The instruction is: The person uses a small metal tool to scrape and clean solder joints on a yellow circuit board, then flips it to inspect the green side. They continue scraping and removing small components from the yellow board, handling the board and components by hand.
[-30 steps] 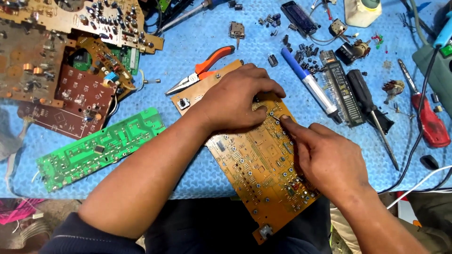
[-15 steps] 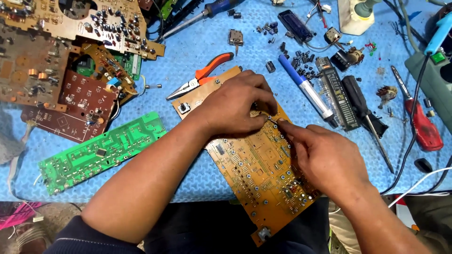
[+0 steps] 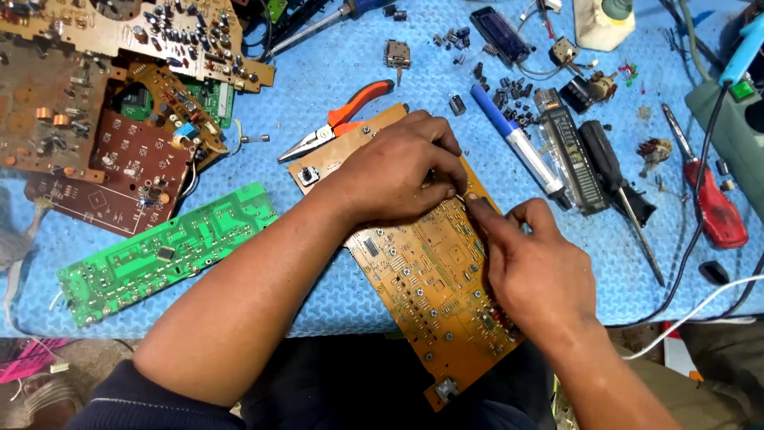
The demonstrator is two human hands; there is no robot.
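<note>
Orange circuit board lies tilted on the blue mat; your left hand presses it flat, your right hand pinches something tiny, so hold steady, go slow

Electronics repair workshop. Worktop under blue foam mat, strewn with bare circuit boards: orange board near centre, green board left, brown boards far left. Orange-handled pliers, screwdrivers, loose components far right.
</note>
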